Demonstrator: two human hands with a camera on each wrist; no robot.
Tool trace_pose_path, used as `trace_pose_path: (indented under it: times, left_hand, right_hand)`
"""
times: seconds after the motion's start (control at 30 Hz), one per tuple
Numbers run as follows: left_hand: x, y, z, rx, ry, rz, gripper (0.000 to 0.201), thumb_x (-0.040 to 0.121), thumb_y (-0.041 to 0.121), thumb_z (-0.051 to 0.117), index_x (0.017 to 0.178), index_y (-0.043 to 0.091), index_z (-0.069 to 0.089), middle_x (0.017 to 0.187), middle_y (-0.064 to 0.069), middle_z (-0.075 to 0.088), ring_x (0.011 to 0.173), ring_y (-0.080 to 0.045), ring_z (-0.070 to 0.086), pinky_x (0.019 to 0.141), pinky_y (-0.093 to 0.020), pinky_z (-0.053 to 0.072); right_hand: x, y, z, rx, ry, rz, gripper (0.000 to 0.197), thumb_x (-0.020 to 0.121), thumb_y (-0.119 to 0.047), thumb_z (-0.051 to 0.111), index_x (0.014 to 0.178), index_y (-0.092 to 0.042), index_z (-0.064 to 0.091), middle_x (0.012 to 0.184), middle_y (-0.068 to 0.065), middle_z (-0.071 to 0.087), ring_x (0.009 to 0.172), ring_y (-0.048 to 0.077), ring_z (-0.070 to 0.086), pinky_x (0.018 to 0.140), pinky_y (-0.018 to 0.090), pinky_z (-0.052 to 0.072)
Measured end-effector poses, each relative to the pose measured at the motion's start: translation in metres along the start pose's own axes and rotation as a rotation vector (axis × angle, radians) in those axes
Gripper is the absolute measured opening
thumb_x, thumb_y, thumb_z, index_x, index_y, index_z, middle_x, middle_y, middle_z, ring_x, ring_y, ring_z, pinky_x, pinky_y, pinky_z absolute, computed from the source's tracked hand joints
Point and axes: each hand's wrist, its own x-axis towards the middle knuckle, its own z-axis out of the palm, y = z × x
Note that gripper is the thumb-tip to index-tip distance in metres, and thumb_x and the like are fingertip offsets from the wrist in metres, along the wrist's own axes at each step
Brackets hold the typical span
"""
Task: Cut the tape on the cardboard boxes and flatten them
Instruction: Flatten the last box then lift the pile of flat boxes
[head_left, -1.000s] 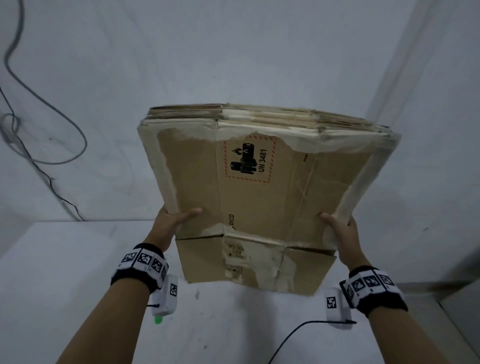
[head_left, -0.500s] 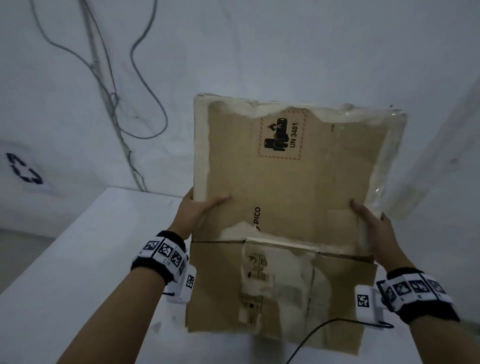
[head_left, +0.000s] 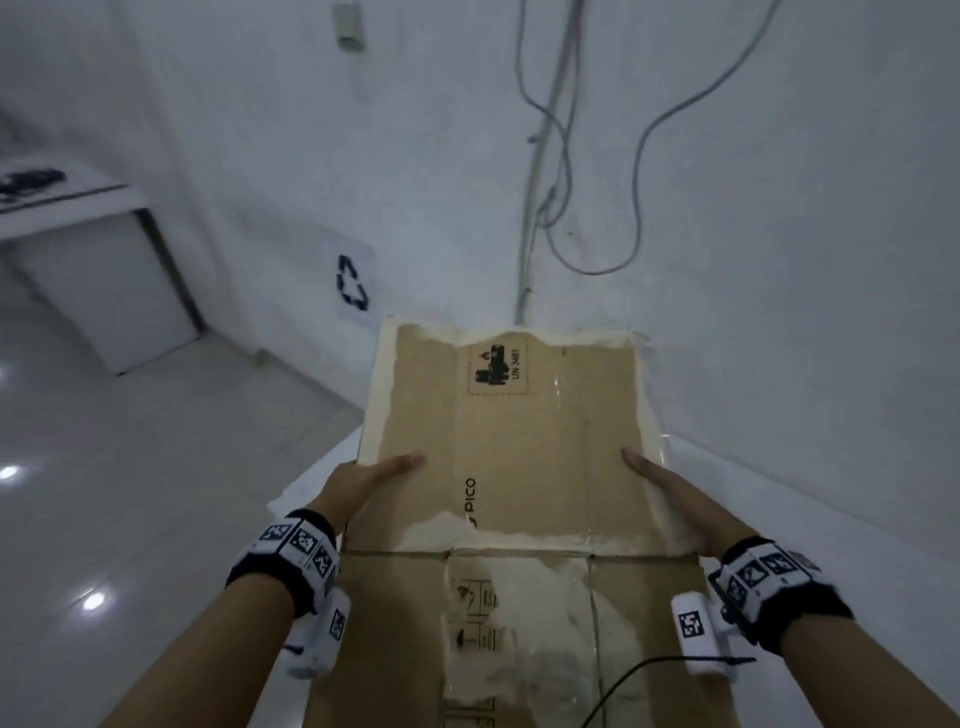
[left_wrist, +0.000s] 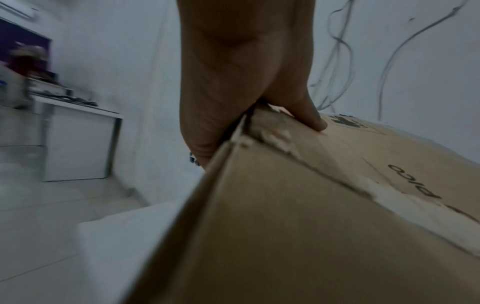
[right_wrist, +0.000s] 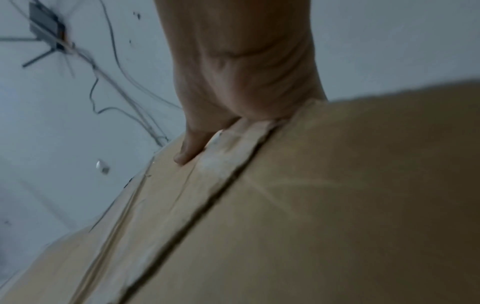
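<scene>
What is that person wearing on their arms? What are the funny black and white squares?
Both arms are bare, with no sleeves. Each wrist has a black band covered in white tiles printed with black square patterns. A small white box hangs under the left wrist and another under the right, each with one more patterned square. A thin black cable runs from the right box.

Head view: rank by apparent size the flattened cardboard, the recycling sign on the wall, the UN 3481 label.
1. Flattened cardboard, by far the largest, though it is also nearest the camera.
2. Recycling sign and UN 3481 label look about alike; the sign hangs farther off, so no ranking between them.
</scene>
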Motion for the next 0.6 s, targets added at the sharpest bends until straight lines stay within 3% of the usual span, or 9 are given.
trace_pose_path:
  times: [0.07,0.17,0.23,0.3,0.4,0.5,0.6]
  left_hand:
    - [-0.011,-0.025,-0.054,-0.037,0.103,-0.054,0.072,0.055,0.053,0.088,0.107,0.007,0.067,0.095,-0.008,0.073,0.084,-0.026,0.071,0.066,-0.032,0.058]
    - [-0.02,-0.06,-0.122,-0.035,0.244,-0.148,0.067,0.058,0.052,0.085,0.098,0.002,0.066,0.091,-0.008,0.069,0.082,-0.023,0.066,0.063,-0.029,0.05]
    - [-0.022,-0.08,-0.155,-0.003,0.306,-0.197,0.078,0.055,0.059,0.084,0.101,0.0,0.065,0.09,-0.008,0.067,0.082,-0.023,0.063,0.067,-0.032,0.051]
    - [-0.022,-0.093,-0.182,0.028,0.358,-0.229,0.092,0.048,0.068,0.082,0.104,-0.002,0.063,0.093,-0.012,0.067,0.084,-0.026,0.063,0.075,-0.037,0.053]
    - [-0.013,-0.095,-0.22,0.083,0.428,-0.235,0.109,0.038,0.079,0.076,0.108,-0.003,0.061,0.102,-0.015,0.065,0.088,-0.028,0.061,0.078,-0.037,0.05]
    - [0.009,-0.088,-0.257,0.096,0.48,-0.248,0.126,0.031,0.083,0.075,0.119,-0.006,0.056,0.115,-0.019,0.061,0.101,-0.034,0.058,0.093,-0.044,0.049]
    - [0.041,-0.086,-0.288,0.11,0.477,-0.274,0.131,0.023,0.083,0.071,0.12,-0.004,0.056,0.115,-0.018,0.061,0.101,-0.034,0.058,0.093,-0.045,0.049]
  right_hand:
    - [0.023,-0.003,0.061,-0.057,-0.084,0.026,0.059,0.086,-0.059,0.062,0.126,-0.017,0.063,0.119,0.002,0.071,0.115,0.02,0.062,0.106,0.036,0.041]
    - [0.053,-0.009,0.142,-0.167,-0.195,0.039,0.069,0.086,-0.063,0.06,0.136,-0.017,0.057,0.128,0.002,0.066,0.121,0.021,0.059,0.114,0.04,0.034]
    - [0.076,-0.01,0.182,-0.218,-0.252,0.072,0.079,0.078,-0.072,0.063,0.137,-0.02,0.056,0.129,-0.001,0.066,0.123,0.021,0.057,0.118,0.044,0.03]
    - [0.098,-0.012,0.215,-0.254,-0.289,0.085,0.076,0.078,-0.073,0.063,0.134,-0.022,0.058,0.127,0.0,0.067,0.123,0.022,0.057,0.118,0.046,0.029]
    - [0.124,-0.021,0.259,-0.278,-0.323,0.089,0.078,0.071,-0.076,0.066,0.13,-0.025,0.06,0.13,0.0,0.065,0.128,0.025,0.053,0.118,0.049,0.027]
    - [0.144,-0.038,0.3,-0.301,-0.355,0.092,0.061,0.08,-0.071,0.058,0.123,-0.028,0.058,0.135,0.0,0.058,0.132,0.026,0.046,0.118,0.051,0.023]
    - [0.171,-0.051,0.331,-0.318,-0.343,0.103,0.059,0.082,-0.072,0.054,0.126,-0.032,0.054,0.14,-0.002,0.053,0.136,0.026,0.041,0.117,0.056,0.02]
